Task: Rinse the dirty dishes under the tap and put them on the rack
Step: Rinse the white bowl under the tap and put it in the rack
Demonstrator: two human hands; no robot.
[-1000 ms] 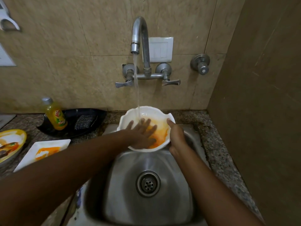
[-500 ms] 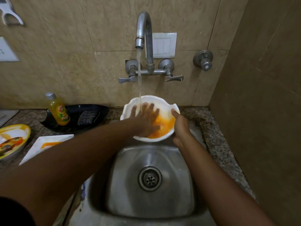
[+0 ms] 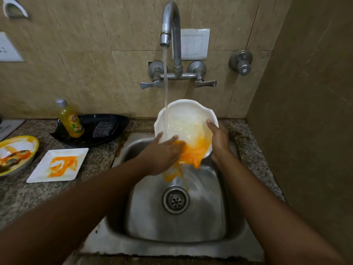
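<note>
So the white scalloped bowl (image 3: 188,119) is up over the steel sink (image 3: 177,213), tipped toward the camera, with the stream from the tap (image 3: 170,22) hitting its far left inner wall. The right hand (image 3: 218,142) is clamped on the bowl's right rim, thumb hooked inside. The left hand (image 3: 162,152) lies flat and spread open against the lower inside of the bowl, fingers right in the orange sauce (image 3: 193,152), not gripping anything. That orange stuff is pouring off the low edge and running down toward the drain (image 3: 175,200). Upper half of the bowl looks pretty clean already. Over on the granite desk (image 3: 99,157) to the left there's a white square plate (image 3: 57,165) smeared orange, a yellow-rimmed plate (image 3: 15,153) with leftovers at the frame edge, and behind them a black dish (image 3: 89,129) holding a dish soap bottle (image 3: 70,121) and a scrub pad (image 3: 104,129).
</note>
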